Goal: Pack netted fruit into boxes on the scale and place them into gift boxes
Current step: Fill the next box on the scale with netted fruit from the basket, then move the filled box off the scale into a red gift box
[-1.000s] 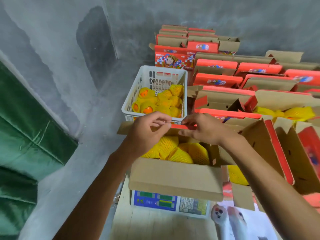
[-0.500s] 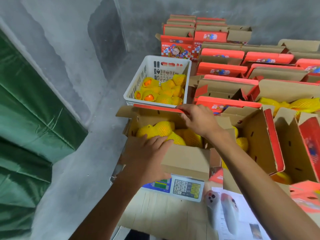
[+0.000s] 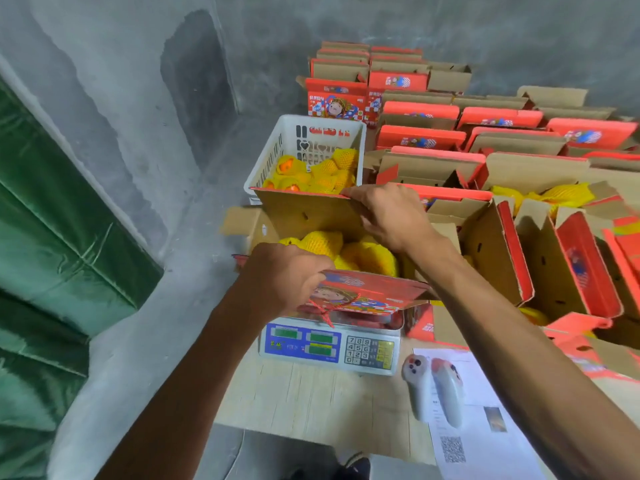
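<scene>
A red printed gift box stands on the blue-and-white scale, filled with fruit in yellow foam nets. My left hand grips the near flap, which is lifted so its printed face shows, with a red cord handle hanging from it. My right hand holds the top edge of the raised far flap. A white plastic basket behind the box holds more netted fruit.
Several open red gift boxes crowd the right side, some with netted fruit inside; more stand stacked at the back. A white and pink handheld device lies on papers right of the scale. Grey wall and green cloth are at left.
My left hand has lifted the near flap up, turning its printed face into view. My right hand has raised the far flap upright. The view has pulled back slightly.
</scene>
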The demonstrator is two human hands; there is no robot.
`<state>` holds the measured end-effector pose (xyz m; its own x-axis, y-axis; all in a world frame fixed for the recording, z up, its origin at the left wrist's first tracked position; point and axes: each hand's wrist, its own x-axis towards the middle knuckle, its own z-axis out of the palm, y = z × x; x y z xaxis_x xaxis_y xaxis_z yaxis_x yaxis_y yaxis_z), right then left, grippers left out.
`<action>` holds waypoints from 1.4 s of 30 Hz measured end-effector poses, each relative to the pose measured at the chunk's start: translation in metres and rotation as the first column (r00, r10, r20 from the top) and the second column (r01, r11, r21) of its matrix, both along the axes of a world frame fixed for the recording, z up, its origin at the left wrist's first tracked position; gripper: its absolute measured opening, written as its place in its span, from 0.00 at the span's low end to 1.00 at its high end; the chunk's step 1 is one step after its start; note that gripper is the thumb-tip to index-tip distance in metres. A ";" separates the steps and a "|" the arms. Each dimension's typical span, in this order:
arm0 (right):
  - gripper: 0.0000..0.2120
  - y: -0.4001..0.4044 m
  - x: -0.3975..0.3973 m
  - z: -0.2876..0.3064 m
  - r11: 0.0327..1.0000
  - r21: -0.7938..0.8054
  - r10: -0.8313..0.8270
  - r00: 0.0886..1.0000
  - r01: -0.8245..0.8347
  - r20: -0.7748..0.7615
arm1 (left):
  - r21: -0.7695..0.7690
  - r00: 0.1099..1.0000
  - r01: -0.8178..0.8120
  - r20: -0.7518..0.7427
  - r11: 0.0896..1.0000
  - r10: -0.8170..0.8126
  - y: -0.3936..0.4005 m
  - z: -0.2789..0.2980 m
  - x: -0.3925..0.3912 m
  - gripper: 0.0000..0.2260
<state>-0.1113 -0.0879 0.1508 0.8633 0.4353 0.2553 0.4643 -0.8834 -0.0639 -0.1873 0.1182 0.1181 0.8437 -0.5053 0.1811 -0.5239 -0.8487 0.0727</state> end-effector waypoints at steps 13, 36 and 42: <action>0.14 -0.047 -0.134 0.052 0.958 0.082 -0.273 0.962 0.274 -0.019 | -0.137 0.934 0.355 0.104 0.925 -0.343 -0.022 0.069 -0.061 0.07; 0.18 -0.372 -0.442 0.032 0.715 0.138 -0.688 0.725 0.685 -0.034 | -0.136 0.810 0.577 -0.026 0.805 -0.585 -0.357 0.034 -0.250 0.10; 0.14 -0.453 -0.473 0.002 0.603 0.142 -0.775 0.619 0.785 -0.130 | -0.124 0.756 0.651 0.014 0.749 -0.654 -0.443 0.012 -0.263 0.07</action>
